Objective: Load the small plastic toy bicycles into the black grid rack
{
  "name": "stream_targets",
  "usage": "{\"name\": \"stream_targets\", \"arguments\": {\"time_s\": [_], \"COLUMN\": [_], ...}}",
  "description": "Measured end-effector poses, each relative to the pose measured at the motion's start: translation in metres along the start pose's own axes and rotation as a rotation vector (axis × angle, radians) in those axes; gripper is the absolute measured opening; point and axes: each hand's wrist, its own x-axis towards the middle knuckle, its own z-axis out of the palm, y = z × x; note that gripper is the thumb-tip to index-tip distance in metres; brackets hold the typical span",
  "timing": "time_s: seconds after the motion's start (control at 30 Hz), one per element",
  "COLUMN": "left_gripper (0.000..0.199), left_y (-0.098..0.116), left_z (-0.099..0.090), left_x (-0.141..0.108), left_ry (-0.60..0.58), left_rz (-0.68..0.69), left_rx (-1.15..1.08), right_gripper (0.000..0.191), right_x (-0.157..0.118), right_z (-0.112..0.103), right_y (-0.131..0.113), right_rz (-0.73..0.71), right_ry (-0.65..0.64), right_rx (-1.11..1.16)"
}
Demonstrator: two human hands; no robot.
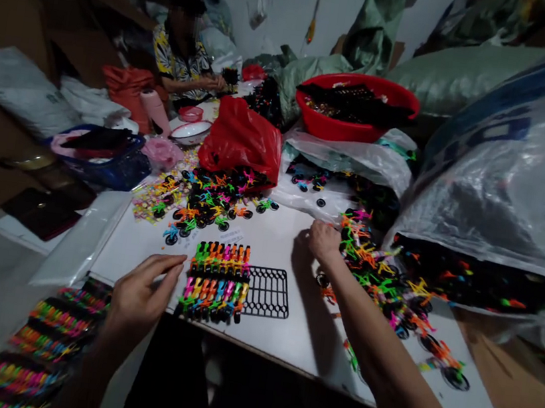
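A black plastic grid rack [268, 292] lies on the white table, its left part filled with two rows of small colourful toy bicycles [216, 283]. Just left of these rows, my left hand [147, 288] hovers with thumb and forefinger slightly apart and nothing visible between them. My right hand [325, 241] is farther back, at the left edge of a loose heap of toy bicycles [370, 260]. Its fingers curl downward, and whatever they may hold is hidden. Another pile of toy bicycles [213, 199] lies beyond the rack.
A red plastic bag [244, 137] stands behind the far pile. A red basin [352, 131] sits at the back, and a large clear sack [508, 168] bulges at right. Filled racks [47, 335] are stacked low at left. A co-worker [183, 62] sits at the far end.
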Motion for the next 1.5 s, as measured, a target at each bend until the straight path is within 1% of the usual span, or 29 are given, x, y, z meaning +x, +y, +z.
{"name": "stream_targets", "arguments": {"time_s": [0.03,0.1,0.17,0.27,0.37,0.43,0.53,0.6,0.67,0.7,0.73,0.77,0.83,0.87,0.9,0.93,0.97,1.0,1.03,1.07,1.1,1.17,1.33,1.43,1.5], "left_gripper": [0.017,0.015,0.015,0.015,0.014,0.012,0.009,0.011,0.013,0.012,0.013,0.014,0.016,0.018,0.021,0.024,0.026,0.025,0.021,0.017,0.014,0.014,0.014,0.013,0.012], "left_y": [-0.004,-0.004,0.006,0.029,0.045,0.048,0.045,0.041,0.038,0.037,0.036,0.035,0.031,0.029,0.026,0.024,0.022,0.02,0.02,0.02,0.021,0.026,0.037,0.039,0.039], "left_z": [-0.005,-0.005,0.005,0.027,0.045,0.052,0.056,0.05,0.041,0.036,0.032,0.03,0.034,0.041,0.05,0.06,0.071,0.081,0.09,0.098,0.103,0.109,0.11,0.109,0.108], "left_x": [-0.004,-0.016,-0.028,-0.037,-0.035,-0.031,-0.026,-0.025,-0.031,-0.037,-0.045,-0.055,-0.078,-0.088,-0.097,-0.104,-0.108,-0.111,-0.111,-0.11,-0.108,-0.103,-0.098,-0.098,-0.098], "left_ry": [-0.01,-0.026,-0.034,-0.075,-0.115,-0.145,-0.159,-0.136,-0.116,-0.122,-0.146,-0.195,-0.341,-0.4,-0.435,-0.432,-0.397,-0.343,-0.289,-0.254,-0.239,-0.219,-0.053,0.0,0.019], "left_rz": [0.015,0.097,0.173,0.22,0.255,0.246,0.208,0.212,0.177,0.124,0.042,-0.071,-0.368,-0.54,-0.715,-0.883,-1.021,-1.116,-1.17,-1.193,-1.194,-1.191,-1.395,-1.475,-1.505], "left_rx": [0.035,0.12,0.184,0.204,0.181,0.178,0.183,0.176,0.152,0.12,0.069,-0.004,-0.216,-0.362,-0.537,-0.743,-0.959,-1.155,-1.311,-1.419,-1.481,-1.536,-1.777,-1.835,-1.843], "right_gripper": [0.029,0.026,0.027,0.031,0.035,0.037,0.033,0.03,0.025,0.023,0.02,0.018,0.016,0.018,0.02,0.022,0.023,0.022,0.02,0.019,0.017,0.016,0.014,0.015,0.014], "right_x": [-0.002,-0.007,-0.009,-0.008,-0.006,-0.01,-0.031,-0.056,-0.088,-0.105,-0.123,-0.14,-0.17,-0.181,-0.189,-0.195,-0.199,-0.2,-0.201,-0.201,-0.201,-0.2,-0.2,-0.199,-0.199], "right_z": [0.001,0.002,0.002,-0.003,-0.009,-0.013,-0.014,-0.012,-0.007,-0.004,-0.001,0.002,0.01,0.015,0.019,0.024,0.028,0.032,0.035,0.038,0.04,0.043,0.044,0.042,0.039], "right_y": [0.002,0.008,0.013,0.018,0.018,0.013,-0.001,-0.011,-0.021,-0.025,-0.03,-0.034,-0.044,-0.05,-0.056,-0.062,-0.067,-0.072,-0.076,-0.078,-0.079,-0.079,-0.074,-0.072,-0.07], "right_rz": [0.009,0.024,0.027,0.038,0.035,0.009,-0.067,-0.119,-0.185,-0.224,-0.256,-0.273,-0.253,-0.222,-0.187,-0.158,-0.136,-0.12,-0.112,-0.113,-0.121,-0.15,-0.212,-0.225,-0.255], "right_ry": [0.003,0.009,0.024,0.046,0.029,0.011,0.004,-0.012,-0.038,-0.071,-0.123,-0.19,-0.331,-0.374,-0.388,-0.377,-0.357,-0.336,-0.323,-0.315,-0.315,-0.322,-0.329,-0.349,-0.368], "right_rx": [-0.026,-0.086,-0.118,-0.139,-0.129,-0.12,-0.115,-0.102,-0.007,0.096,0.235,0.391,0.667,0.758,0.814,0.844,0.861,0.87,0.873,0.871,0.866,0.849,0.771,0.737,0.721]}}
